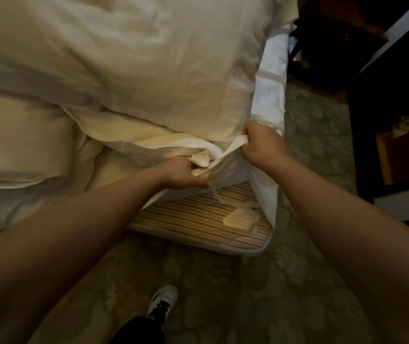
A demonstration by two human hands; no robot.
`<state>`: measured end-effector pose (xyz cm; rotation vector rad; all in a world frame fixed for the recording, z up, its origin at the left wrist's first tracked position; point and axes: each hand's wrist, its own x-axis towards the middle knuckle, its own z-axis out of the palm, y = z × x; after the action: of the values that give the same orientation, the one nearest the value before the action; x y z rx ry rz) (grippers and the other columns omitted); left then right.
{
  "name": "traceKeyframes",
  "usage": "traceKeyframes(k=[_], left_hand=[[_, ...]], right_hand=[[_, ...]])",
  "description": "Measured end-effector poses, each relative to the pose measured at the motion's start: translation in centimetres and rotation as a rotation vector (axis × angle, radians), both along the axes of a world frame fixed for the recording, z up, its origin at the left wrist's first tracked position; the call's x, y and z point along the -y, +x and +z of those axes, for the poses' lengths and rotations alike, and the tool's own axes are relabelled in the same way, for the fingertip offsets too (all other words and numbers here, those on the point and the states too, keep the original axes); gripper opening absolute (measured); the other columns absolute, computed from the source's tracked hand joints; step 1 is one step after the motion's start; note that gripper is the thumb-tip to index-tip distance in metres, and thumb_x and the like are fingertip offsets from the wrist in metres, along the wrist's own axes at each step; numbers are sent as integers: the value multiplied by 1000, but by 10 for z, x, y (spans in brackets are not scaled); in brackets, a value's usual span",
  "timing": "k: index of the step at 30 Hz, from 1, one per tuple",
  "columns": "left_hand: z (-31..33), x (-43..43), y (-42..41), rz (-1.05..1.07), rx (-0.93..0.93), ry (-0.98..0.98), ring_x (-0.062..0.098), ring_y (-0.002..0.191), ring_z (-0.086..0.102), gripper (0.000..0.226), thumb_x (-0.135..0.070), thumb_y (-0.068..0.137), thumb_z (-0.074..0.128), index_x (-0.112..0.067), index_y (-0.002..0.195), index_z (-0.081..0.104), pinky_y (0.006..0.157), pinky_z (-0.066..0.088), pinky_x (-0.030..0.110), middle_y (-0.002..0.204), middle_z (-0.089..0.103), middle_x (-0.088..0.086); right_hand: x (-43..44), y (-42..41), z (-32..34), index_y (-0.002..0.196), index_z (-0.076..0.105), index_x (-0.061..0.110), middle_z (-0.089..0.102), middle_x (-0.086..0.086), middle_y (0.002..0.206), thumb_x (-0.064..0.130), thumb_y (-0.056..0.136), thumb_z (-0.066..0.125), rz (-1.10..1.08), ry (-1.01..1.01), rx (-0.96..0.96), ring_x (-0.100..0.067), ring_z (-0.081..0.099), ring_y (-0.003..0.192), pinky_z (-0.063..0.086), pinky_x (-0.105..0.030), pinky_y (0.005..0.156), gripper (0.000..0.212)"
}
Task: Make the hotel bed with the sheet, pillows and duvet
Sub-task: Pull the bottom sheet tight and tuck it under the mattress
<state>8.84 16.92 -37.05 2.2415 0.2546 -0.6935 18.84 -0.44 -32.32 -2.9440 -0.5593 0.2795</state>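
Left hand [186, 173] and right hand [263, 145] both clenched on sheet [224, 152] edge at mattress [193, 217] corner, stripes showing below. Sheet soft, light, probably bunches easily — best gripped at hem, pulled taut under corner.

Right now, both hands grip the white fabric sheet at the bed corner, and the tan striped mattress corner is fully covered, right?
Not quite. In the head view the left hand and right hand do grip the white fabric sheet at the bed corner, but the tan striped mattress corner lies bare, not covered.
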Motion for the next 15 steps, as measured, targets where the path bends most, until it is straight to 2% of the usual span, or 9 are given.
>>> traceKeyframes(k=[2, 5, 7, 9, 10, 12, 13, 15], left_hand=[[2, 2, 4, 51, 61, 159, 24, 103, 60, 47, -60, 84, 55, -23, 111, 67, 87, 49, 35, 113, 67, 3], [7, 11, 14, 147, 51, 289, 28, 112, 58, 51, -58, 91, 41, -20, 116, 65, 85, 43, 32, 121, 64, 7], [10, 16, 23, 204, 20, 305, 28, 116, 56, 57, -61, 92, 38, -18, 118, 64, 87, 42, 32, 124, 62, 8], [8, 17, 32, 222, -3, 313, 28, 118, 55, 60, -63, 92, 36, -18, 120, 63, 90, 41, 33, 126, 61, 8], [6, 18, 36, 216, -11, 320, 28, 118, 55, 59, -61, 92, 36, -18, 122, 62, 90, 41, 33, 127, 61, 8], [2, 17, 43, 213, -13, 332, 28, 116, 56, 54, -58, 93, 38, -20, 124, 61, 88, 42, 32, 126, 61, 8], [1, 17, 45, 221, -16, 336, 28, 115, 56, 53, -56, 92, 41, -19, 124, 61, 88, 42, 32, 126, 61, 8], [-1, 16, 47, 248, -11, 362, 27, 114, 57, 52, -54, 92, 43, -18, 123, 61, 86, 42, 31, 123, 62, 8]], right_hand=[[0, 4, 10, 96, 45, 19, 60, -8, 95, 21, 88, 53, -6, 66, -118, -30, 58, 89, 43, -35, 69, 11], [1, 0, 13, 99, 43, 17, 62, -6, 85, 33, 82, 58, -113, 218, -198, -28, 63, 79, 51, -41, 69, 28], [2, -10, 1, 83, 51, 18, 66, -5, 70, 39, 78, 55, -180, 350, -264, -26, 66, 64, 56, -46, 65, 22], [1, -22, -24, 70, 62, 12, 68, -9, 63, 29, 85, 52, -128, 376, -505, -28, 68, 61, 58, -50, 65, 25], [0, -28, -39, 74, 68, 6, 70, -14, 70, 23, 89, 51, -42, 318, -642, -31, 69, 70, 57, -50, 71, 28], [-7, -35, -69, 103, 72, 1, 71, -17, 107, 14, 92, 50, 96, 209, -824, -31, 65, 103, 51, -36, 92, 28], [-11, -35, -79, 120, 66, 2, 64, -12, 125, 13, 94, 49, 122, 171, -877, -26, 57, 119, 42, -26, 99, 32], [-21, -26, -95, 140, 48, 6, 48, -10, 144, 15, 98, 48, 192, 128, -938, -23, 42, 134, 31, -22, 103, 43]])
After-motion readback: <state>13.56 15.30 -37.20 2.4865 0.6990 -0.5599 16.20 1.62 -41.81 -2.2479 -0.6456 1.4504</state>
